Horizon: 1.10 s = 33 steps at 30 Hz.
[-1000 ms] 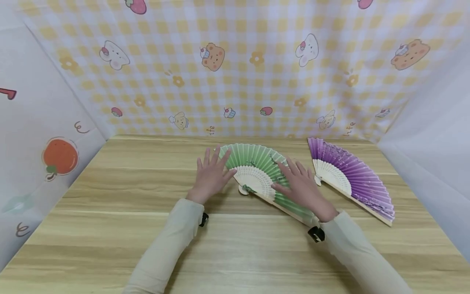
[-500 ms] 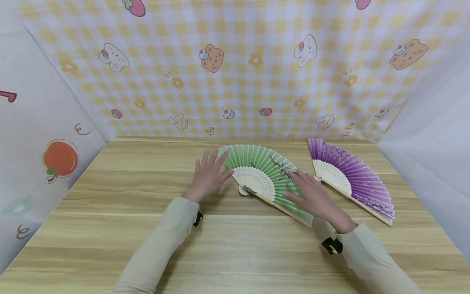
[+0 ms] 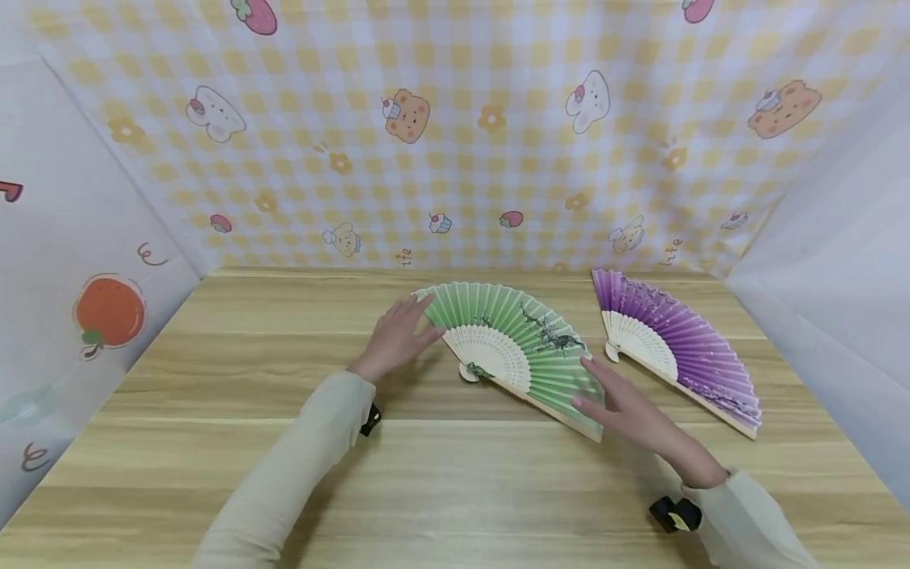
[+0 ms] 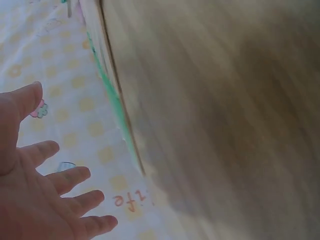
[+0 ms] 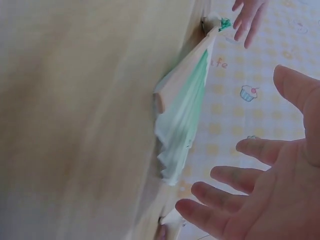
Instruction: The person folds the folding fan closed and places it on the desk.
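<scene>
A green folding fan lies spread on the wooden table, its pale ribs meeting at the pivot on the near side. My left hand is beside the fan's left end, fingers extended and holding nothing. At the fan's right end is my right hand, its thumb and fingers apart. In the left wrist view my left palm appears apart from the fan's green edge. The right wrist view shows my right hand with spread fingers and a gap to the fan.
A spread purple folding fan lies to the right of the green one. Behind the wooden table hangs a yellow checked cloth. White cloth closes off the left side, and another stands at the right.
My right hand has moved right and toward me, uncovering more of the green fan. My left hand has drawn slightly left. Both fans stay in place on the table.
</scene>
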Motion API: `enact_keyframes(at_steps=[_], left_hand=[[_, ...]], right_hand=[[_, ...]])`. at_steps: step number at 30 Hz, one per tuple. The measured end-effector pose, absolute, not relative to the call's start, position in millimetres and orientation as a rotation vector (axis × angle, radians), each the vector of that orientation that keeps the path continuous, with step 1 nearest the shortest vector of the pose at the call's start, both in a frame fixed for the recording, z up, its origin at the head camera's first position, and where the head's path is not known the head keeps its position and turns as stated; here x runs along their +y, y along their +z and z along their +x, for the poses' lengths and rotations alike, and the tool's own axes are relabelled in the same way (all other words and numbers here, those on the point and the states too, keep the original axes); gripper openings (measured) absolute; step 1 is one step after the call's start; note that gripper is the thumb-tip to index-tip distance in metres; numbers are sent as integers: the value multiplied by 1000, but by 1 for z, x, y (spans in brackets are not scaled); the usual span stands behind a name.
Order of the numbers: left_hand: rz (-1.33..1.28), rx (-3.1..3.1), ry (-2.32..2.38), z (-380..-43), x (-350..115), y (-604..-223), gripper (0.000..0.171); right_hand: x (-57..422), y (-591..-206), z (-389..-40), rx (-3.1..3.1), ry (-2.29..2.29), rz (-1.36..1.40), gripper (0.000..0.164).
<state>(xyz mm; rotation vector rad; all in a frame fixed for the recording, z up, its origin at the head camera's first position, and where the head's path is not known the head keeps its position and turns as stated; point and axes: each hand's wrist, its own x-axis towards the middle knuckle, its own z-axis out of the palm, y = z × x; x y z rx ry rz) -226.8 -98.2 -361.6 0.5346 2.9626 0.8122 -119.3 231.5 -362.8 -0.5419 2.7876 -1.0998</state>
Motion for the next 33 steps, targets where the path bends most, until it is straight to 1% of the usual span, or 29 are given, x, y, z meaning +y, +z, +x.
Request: enact_keyframes(at_steps=[5,12,25,33], left_hand=[[574,2900,975,-237,-104,-366,64],[483,2695,1184,-245,-109,-368,63],[480,2586,1190,-257,-110,-369,62],[434,2539,1242,-271,-115,-370,59]], right_hand=[[236,-368,-113,2799,-1138,-494,68],[242,-367,-107,2746,-1217,-432,67],[249,-369,-101,2655,-1268,-310,66],[250,-369,-98,2629,-1290,-279,64]])
